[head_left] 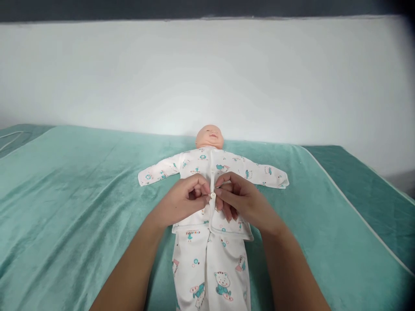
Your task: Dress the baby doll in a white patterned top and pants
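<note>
A baby doll [210, 136] lies on its back, dressed in a white printed baby shirt [231, 162] and matching pants [223, 263]. Both sleeves stretch out to the sides. At the middle of the shirt front, my left hand [184, 198] pinches the fabric edge beside a small white button [213, 195]. From the other side, my right hand [241, 196] pinches the shirt's front edge by the same button, its lower fingers curled loosely. Whether the button sits in its hole I cannot tell. The hands cover part of the doll's chest.
A light green plush blanket [87, 181] with some wrinkles spreads under the doll. Darker green cloth [363, 185] shows at the right beyond a pale piped edge. Behind the doll's head rises a white wall [207, 73].
</note>
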Demonstrator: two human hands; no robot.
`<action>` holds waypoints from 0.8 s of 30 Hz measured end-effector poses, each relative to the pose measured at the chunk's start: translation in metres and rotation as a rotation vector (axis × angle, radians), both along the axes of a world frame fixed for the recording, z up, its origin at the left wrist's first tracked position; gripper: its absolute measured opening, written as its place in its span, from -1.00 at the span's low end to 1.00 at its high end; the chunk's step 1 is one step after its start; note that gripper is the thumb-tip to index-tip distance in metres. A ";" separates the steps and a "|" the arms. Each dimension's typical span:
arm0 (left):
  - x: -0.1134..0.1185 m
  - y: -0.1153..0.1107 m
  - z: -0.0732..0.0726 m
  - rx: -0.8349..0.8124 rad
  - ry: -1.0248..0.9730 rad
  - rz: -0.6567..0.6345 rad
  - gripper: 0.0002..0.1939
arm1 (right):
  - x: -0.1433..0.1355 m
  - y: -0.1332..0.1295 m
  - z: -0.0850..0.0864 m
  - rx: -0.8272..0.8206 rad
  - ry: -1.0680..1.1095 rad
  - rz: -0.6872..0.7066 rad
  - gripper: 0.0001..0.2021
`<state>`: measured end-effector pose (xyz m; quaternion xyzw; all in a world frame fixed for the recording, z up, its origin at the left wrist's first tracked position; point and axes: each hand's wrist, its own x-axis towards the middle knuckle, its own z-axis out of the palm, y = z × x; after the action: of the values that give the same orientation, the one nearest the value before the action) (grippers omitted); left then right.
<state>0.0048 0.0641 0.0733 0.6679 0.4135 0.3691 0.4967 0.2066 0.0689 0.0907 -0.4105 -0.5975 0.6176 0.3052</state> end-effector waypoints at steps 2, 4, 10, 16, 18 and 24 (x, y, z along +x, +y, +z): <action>-0.001 -0.001 0.001 0.027 0.036 -0.048 -0.84 | 0.002 0.001 0.000 -0.004 0.038 -0.005 -0.80; -0.003 -0.001 0.001 0.065 0.045 -0.090 -0.81 | 0.003 0.001 -0.001 0.002 0.078 -0.026 -0.81; -0.001 0.001 -0.003 0.239 -0.108 0.126 -0.88 | 0.007 0.000 -0.005 0.103 0.243 -0.135 -0.86; 0.000 -0.001 -0.002 0.170 -0.075 0.042 -0.82 | 0.008 0.005 -0.012 0.269 0.322 -0.396 -0.99; 0.000 -0.001 -0.004 0.162 -0.123 0.028 -0.82 | 0.007 0.008 -0.016 0.367 0.278 -0.493 -0.97; 0.001 0.011 -0.021 0.353 -0.078 0.348 -0.82 | -0.001 0.015 -0.029 0.573 -0.105 -0.512 -0.69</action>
<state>0.0057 0.0749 0.0527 0.6484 0.4318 0.5410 0.3168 0.2053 0.0840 0.0615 -0.4755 -0.6388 0.3077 0.5207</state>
